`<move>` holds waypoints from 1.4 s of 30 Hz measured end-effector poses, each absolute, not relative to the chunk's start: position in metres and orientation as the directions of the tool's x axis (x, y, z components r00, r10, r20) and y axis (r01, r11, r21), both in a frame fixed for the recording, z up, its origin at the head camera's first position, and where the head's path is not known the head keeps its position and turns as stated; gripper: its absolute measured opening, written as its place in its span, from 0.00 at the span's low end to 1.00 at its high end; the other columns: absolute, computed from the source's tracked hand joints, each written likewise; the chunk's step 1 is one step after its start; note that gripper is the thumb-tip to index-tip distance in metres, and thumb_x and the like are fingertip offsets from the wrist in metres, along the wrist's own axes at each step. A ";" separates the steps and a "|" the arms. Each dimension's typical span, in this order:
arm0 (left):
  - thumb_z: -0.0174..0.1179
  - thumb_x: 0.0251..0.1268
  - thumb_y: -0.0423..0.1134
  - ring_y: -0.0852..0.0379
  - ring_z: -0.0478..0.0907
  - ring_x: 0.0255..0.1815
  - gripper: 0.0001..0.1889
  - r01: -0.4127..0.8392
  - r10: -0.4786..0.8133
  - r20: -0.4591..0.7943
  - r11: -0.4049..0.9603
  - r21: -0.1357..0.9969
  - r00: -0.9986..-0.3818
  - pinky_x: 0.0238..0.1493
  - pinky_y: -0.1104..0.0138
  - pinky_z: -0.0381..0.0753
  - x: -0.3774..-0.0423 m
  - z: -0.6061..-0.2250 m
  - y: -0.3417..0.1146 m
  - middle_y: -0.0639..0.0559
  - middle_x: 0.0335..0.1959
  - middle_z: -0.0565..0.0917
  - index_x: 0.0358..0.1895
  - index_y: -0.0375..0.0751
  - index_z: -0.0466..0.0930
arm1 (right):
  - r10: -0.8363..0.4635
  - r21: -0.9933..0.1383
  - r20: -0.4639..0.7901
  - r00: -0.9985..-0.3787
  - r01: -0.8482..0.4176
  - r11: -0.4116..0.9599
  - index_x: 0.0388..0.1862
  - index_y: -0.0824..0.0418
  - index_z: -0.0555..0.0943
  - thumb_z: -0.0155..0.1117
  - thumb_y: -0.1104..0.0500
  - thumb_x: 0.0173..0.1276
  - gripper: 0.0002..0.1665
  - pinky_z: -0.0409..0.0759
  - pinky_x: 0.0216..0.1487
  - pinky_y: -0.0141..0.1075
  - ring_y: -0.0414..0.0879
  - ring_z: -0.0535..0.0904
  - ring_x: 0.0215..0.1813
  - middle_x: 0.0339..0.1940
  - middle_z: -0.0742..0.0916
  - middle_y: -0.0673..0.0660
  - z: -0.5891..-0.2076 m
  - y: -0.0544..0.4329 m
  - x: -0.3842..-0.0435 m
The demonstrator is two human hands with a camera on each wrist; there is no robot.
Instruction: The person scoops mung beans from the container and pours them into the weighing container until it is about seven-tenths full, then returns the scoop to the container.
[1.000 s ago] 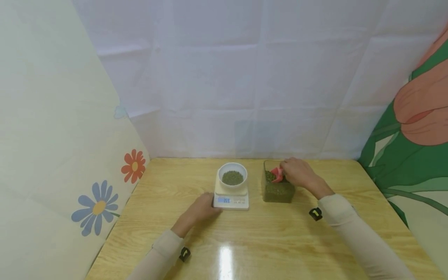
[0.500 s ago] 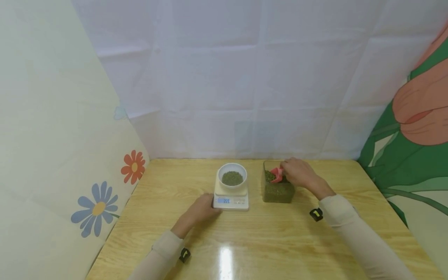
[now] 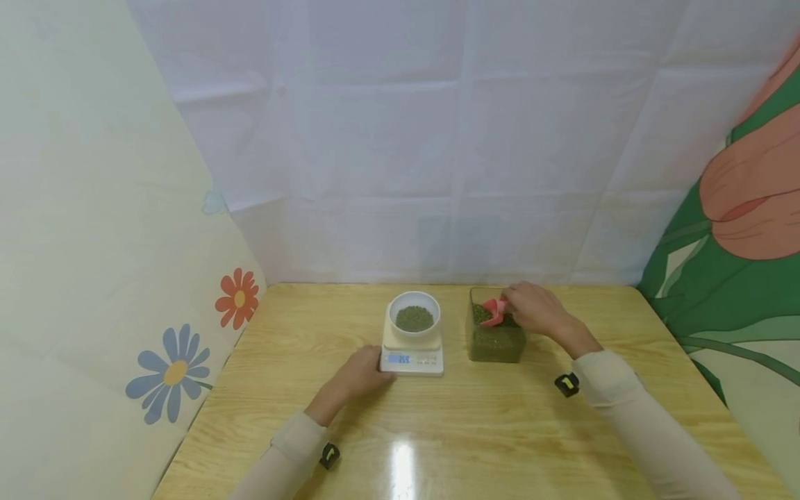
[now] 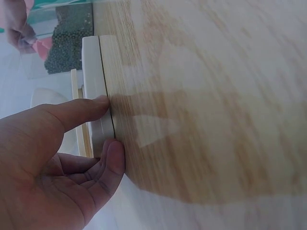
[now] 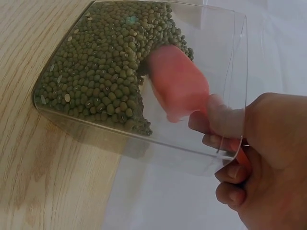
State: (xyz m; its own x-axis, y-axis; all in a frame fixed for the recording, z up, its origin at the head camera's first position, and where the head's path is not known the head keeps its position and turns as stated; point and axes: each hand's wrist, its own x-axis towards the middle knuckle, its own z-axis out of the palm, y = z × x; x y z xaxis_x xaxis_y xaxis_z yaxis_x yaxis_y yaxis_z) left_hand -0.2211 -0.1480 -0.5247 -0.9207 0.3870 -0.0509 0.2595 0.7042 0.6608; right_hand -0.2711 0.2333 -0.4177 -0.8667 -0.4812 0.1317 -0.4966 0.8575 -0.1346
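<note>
My left hand [image 3: 364,371] holds the left front corner of a white kitchen scale [image 3: 428,362], thumb and curled fingers at its edge in the left wrist view. On the scale stands a white bowl [image 3: 400,297] with green mung beans [image 3: 414,319] in it. The blue display is lit; its digits are hard to read. To the right, a clear plastic box [image 5: 163,141] holds many mung beans [image 5: 96,72]. My right hand [image 5: 276,163] grips the handle of a pink scoop [image 5: 180,84] over the box's rim. The scoop's front end is down at the beans, partly hidden.
Scale and box stand apart on a wood-grain table [image 3: 437,430], towards its back edge. A white cloth [image 3: 375,173] hangs behind. Flower-printed cloths line the left [image 3: 94,243] and right [image 3: 750,278] sides.
The pink scoop has shifted very slightly inside the box with my right hand. My left hand, the scale and the bowl have stayed in place.
</note>
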 end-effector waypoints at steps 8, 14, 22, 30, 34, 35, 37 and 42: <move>0.73 0.65 0.39 0.59 0.80 0.34 0.16 0.264 0.392 -0.048 0.698 0.666 -0.919 0.42 0.62 0.86 -0.222 -0.525 -0.148 0.50 0.39 0.88 0.52 0.37 0.84 | -0.478 -0.161 0.150 -0.865 -0.499 0.852 0.47 0.68 0.86 0.65 0.59 0.78 0.11 0.86 0.50 0.55 0.61 0.86 0.47 0.42 0.90 0.62 -0.418 0.235 -0.271; 0.73 0.64 0.38 0.58 0.80 0.34 0.16 0.251 0.383 -0.057 0.704 0.664 -0.922 0.40 0.62 0.85 -0.221 -0.524 -0.147 0.50 0.38 0.87 0.52 0.36 0.84 | -0.474 -0.188 0.170 -0.864 -0.501 0.845 0.45 0.67 0.86 0.66 0.59 0.77 0.10 0.86 0.45 0.54 0.58 0.86 0.42 0.38 0.89 0.60 -0.419 0.239 -0.272; 0.73 0.64 0.39 0.57 0.79 0.34 0.16 0.254 0.378 -0.058 0.720 0.646 -0.924 0.40 0.62 0.84 -0.221 -0.523 -0.148 0.49 0.38 0.86 0.52 0.36 0.84 | -0.479 -0.211 0.184 -0.858 -0.510 0.834 0.46 0.67 0.86 0.67 0.59 0.76 0.11 0.85 0.45 0.55 0.57 0.86 0.42 0.37 0.89 0.59 -0.422 0.242 -0.274; 0.73 0.64 0.39 0.57 0.79 0.34 0.19 0.256 0.376 -0.052 0.720 0.645 -0.925 0.42 0.61 0.86 -0.220 -0.522 -0.148 0.48 0.39 0.86 0.55 0.34 0.83 | -0.464 -0.230 0.184 -0.866 -0.497 0.837 0.48 0.67 0.86 0.67 0.59 0.77 0.11 0.84 0.50 0.58 0.61 0.86 0.47 0.41 0.90 0.61 -0.423 0.245 -0.273; 0.73 0.64 0.39 0.57 0.80 0.36 0.21 0.264 0.383 -0.047 0.715 0.648 -0.923 0.43 0.60 0.87 -0.219 -0.521 -0.148 0.46 0.41 0.87 0.56 0.33 0.83 | -0.459 -0.236 0.181 -0.870 -0.492 0.838 0.50 0.68 0.86 0.66 0.59 0.78 0.12 0.84 0.52 0.60 0.63 0.86 0.49 0.44 0.90 0.63 -0.421 0.245 -0.271; 0.73 0.64 0.39 0.57 0.80 0.36 0.21 0.265 0.384 -0.046 0.713 0.650 -0.922 0.43 0.60 0.87 -0.219 -0.520 -0.148 0.46 0.41 0.87 0.57 0.33 0.83 | -0.459 -0.238 0.179 -0.870 -0.491 0.838 0.50 0.68 0.86 0.66 0.59 0.78 0.13 0.84 0.52 0.60 0.63 0.86 0.49 0.44 0.90 0.63 -0.420 0.245 -0.270; 0.73 0.64 0.39 0.57 0.80 0.36 0.21 0.269 0.387 -0.043 0.712 0.649 -0.921 0.44 0.60 0.87 -0.219 -0.520 -0.148 0.46 0.42 0.88 0.57 0.33 0.83 | -0.452 -0.242 0.176 -0.874 -0.484 0.841 0.51 0.69 0.86 0.65 0.58 0.78 0.14 0.84 0.54 0.60 0.64 0.85 0.50 0.45 0.90 0.64 -0.420 0.245 -0.270; 0.73 0.64 0.38 0.57 0.81 0.36 0.21 0.274 0.386 -0.034 0.711 0.648 -0.922 0.43 0.60 0.87 -0.219 -0.521 -0.149 0.45 0.41 0.88 0.56 0.32 0.83 | -0.439 -0.259 0.184 -0.879 -0.474 0.841 0.52 0.70 0.86 0.65 0.57 0.79 0.15 0.84 0.54 0.60 0.63 0.85 0.50 0.45 0.90 0.64 -0.423 0.247 -0.270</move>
